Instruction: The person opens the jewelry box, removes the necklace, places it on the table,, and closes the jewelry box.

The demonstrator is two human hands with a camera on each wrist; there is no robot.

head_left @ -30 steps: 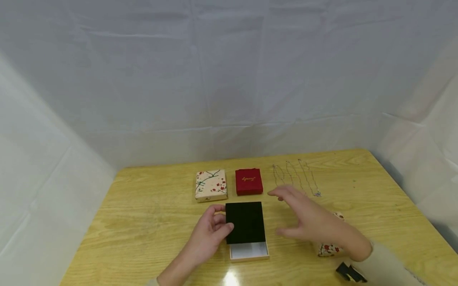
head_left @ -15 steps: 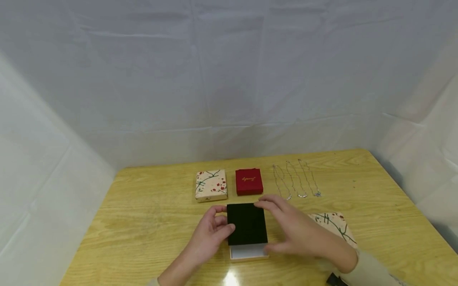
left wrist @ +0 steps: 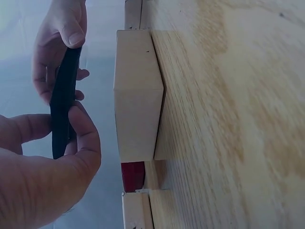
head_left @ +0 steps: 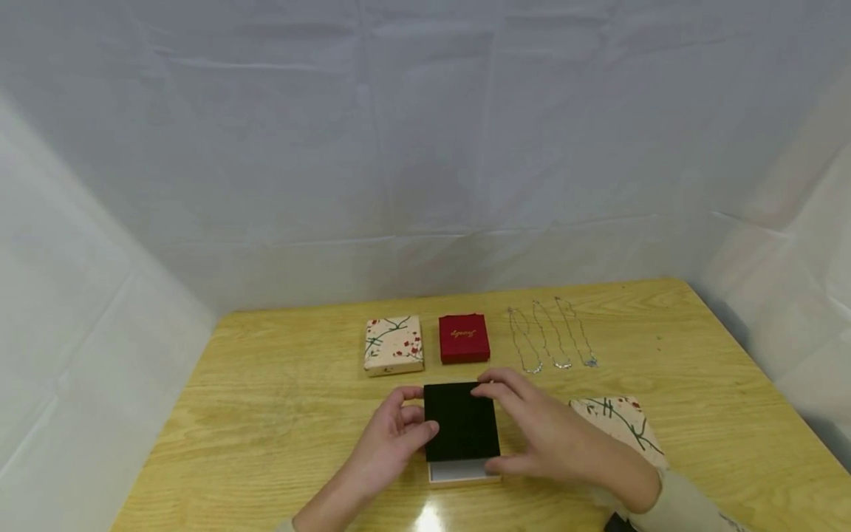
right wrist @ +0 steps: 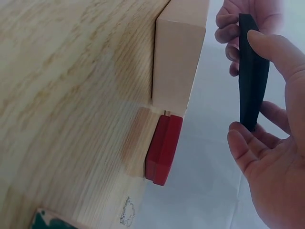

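A flat black velvety pad (head_left: 461,423) is held level above an open box (head_left: 464,484) with a white inside, apart from it in both wrist views. My left hand (head_left: 394,437) pinches the pad's left edge between thumb and fingers. My right hand (head_left: 555,440) grips it from the right, with the thumb at one edge and the fingertips at the opposite edge. In the left wrist view the pad (left wrist: 65,100) shows edge-on beside the box's pale side (left wrist: 136,119). The pad covers most of the box's inside in the head view.
Behind the box lie a floral box (head_left: 393,346) and a red box (head_left: 464,338) with gold lettering. Three thin silver necklaces, one with its pendant (head_left: 562,365), lie at the back right. A floral lid (head_left: 621,421) lies partly under my right forearm.
My right hand has come in from the right and taken hold of the black pad. The pad has shifted slightly toward me and to the right. The left hand keeps its pinch.
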